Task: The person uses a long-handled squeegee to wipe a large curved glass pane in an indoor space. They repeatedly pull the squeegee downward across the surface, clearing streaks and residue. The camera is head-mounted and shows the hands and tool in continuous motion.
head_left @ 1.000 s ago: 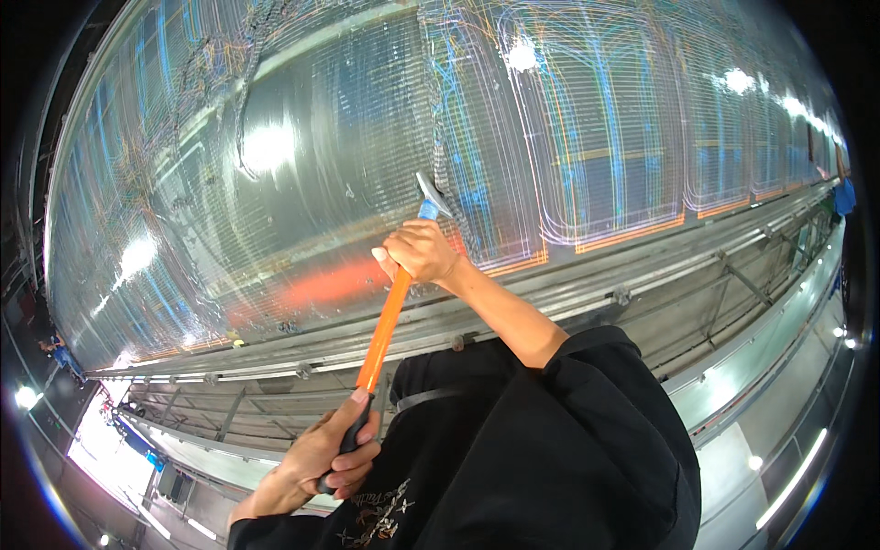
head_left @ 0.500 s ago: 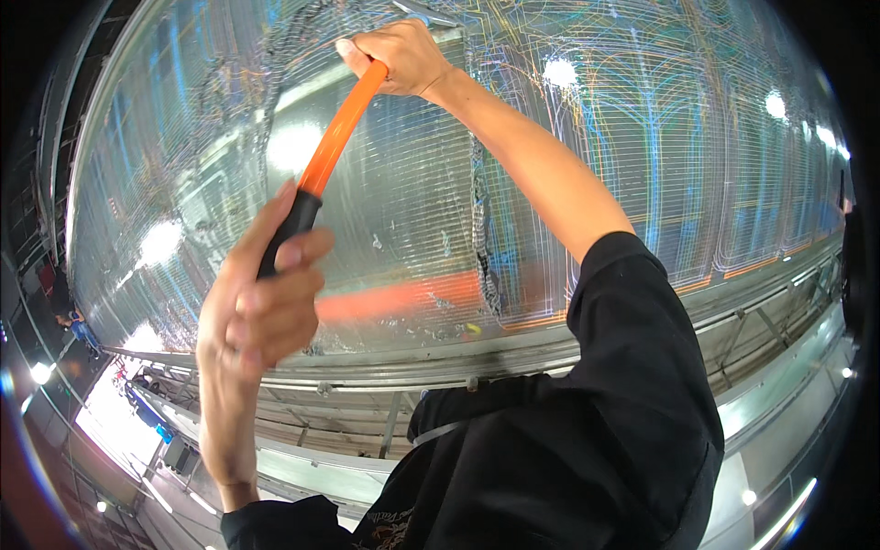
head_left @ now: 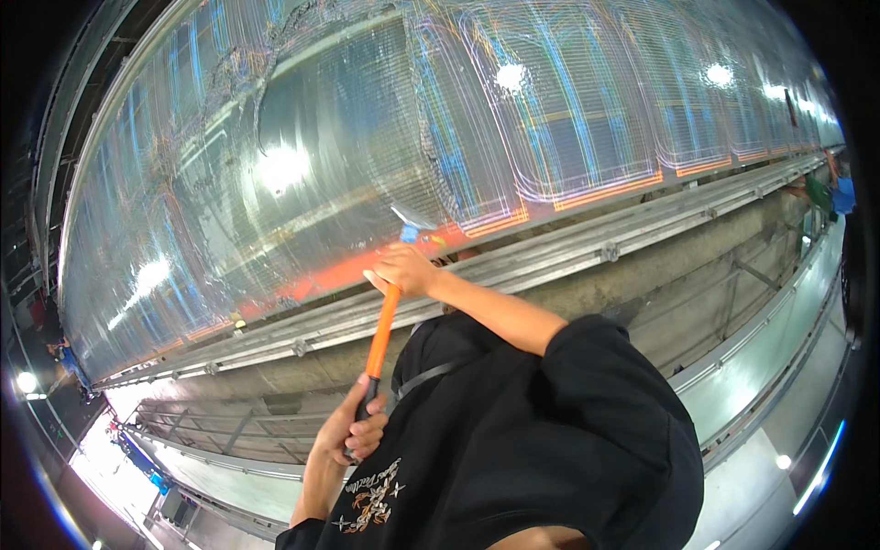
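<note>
Both my hands hold a long scraper [head_left: 382, 335] with an orange shaft and black end grip. My left hand [head_left: 353, 431] is closed round the black grip, close to my body. Farther up, my right hand [head_left: 406, 269] wraps the shaft just below the blue-and-metal head. The wide scraper blade [head_left: 415, 218] is over the near edge of a large shiny surface [head_left: 339, 110], by its red strip [head_left: 344, 269]. Fine blue, orange and white lines cover much of this surface. A greyer patch lies in the middle, bordered by dark, crumpled material [head_left: 438, 179].
A metal rail [head_left: 550, 259] with fittings runs along the surface's near edge, in front of my body. Beyond it is a lower concrete-like ledge [head_left: 596, 298]. Another person in blue [head_left: 841, 194] is at the far right, and one [head_left: 69, 360] at the far left.
My hands have drawn the scraper toward my body, its blade moving from the far part of the surface to the near edge. My view has also tilted.
</note>
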`<move>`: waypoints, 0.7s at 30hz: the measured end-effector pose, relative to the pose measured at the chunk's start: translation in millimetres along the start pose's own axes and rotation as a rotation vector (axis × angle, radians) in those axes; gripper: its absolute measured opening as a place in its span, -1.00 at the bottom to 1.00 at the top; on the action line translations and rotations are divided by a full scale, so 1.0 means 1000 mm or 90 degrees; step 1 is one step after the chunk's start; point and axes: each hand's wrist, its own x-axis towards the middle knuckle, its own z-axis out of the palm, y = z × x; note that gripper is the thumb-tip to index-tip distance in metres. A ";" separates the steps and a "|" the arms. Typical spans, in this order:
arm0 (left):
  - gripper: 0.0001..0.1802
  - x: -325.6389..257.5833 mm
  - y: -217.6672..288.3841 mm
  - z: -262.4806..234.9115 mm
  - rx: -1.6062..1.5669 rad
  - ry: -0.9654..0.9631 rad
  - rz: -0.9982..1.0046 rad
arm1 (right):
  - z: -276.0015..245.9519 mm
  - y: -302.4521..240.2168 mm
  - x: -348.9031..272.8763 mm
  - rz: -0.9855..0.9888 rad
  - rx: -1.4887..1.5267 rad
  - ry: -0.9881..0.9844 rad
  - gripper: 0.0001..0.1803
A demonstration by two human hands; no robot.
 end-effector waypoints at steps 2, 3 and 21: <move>-0.41 0.009 -0.029 -0.008 0.085 0.016 -0.021 | -0.007 -0.024 -0.052 0.061 -0.005 0.023 -0.62; -0.40 0.016 -0.041 -0.011 0.167 0.030 -0.009 | -0.024 -0.038 -0.061 0.069 -0.028 0.004 -0.64; -0.41 -0.014 0.070 0.096 0.150 0.118 -0.084 | -0.043 0.040 0.023 0.023 -0.015 0.034 -0.71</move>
